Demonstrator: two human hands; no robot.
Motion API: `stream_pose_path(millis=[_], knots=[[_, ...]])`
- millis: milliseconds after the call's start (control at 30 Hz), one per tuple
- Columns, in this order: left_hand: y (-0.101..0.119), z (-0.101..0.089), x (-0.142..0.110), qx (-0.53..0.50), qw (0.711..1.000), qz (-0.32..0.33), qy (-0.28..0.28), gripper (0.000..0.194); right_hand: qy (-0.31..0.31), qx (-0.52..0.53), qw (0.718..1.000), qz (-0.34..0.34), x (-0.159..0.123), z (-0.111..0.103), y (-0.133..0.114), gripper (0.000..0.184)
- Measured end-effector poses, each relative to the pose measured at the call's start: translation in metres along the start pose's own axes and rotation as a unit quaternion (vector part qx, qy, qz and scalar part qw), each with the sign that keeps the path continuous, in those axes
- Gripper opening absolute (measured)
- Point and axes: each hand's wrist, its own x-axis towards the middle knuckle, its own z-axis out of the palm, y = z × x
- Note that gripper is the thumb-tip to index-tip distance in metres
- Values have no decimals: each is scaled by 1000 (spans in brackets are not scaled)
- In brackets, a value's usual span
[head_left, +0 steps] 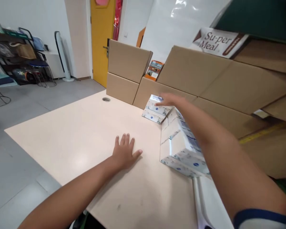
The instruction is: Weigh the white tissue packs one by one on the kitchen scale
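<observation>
My left hand point(125, 152) lies flat on the pale table point(90, 140), fingers spread, holding nothing. My right hand point(169, 99) reaches to the far end of the white patterned boxes and is over or touching the top of a small stack of two flat boxes point(154, 109). Its thumb and fingers are apart and slightly blurred; whether it presses on the box I cannot tell. Nearer to me, a longer row of the same white boxes point(178, 140), with small blue logos, stands stacked along the right side, partly hidden by my right forearm.
Brown cartons point(193, 70) are stacked along the table's back and right. An orange-and-blue package point(154, 70) stands between them, and a "Su-per Meal" box point(219, 43) sits on top. A white tray-like object point(209, 200) is at the near right. A yellow door point(101, 41) stands behind.
</observation>
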Motion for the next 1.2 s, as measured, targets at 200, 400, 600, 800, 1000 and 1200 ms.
stream_pose_path(millis=[200,400,600,800,1000,1200], knots=[[-11,23,1,-71,995,39,62,105,-77,11,995,66,21,30,4,107],[-2,7,-2,-36,999,4,-2,102,-62,45,997,5,-12,13,-41,103],[6,-32,-17,50,995,-23,-88,97,2,22,981,-191,-93,-66,-108,100],[1,-48,-23,64,998,-17,-10,83,205,-4,948,-243,-277,-157,-69,110],[49,-49,-26,-52,989,1,135,73,247,23,967,-59,-480,-97,30,105],[148,-8,-68,-183,946,264,-46,86,109,131,982,86,-518,28,54,92]])
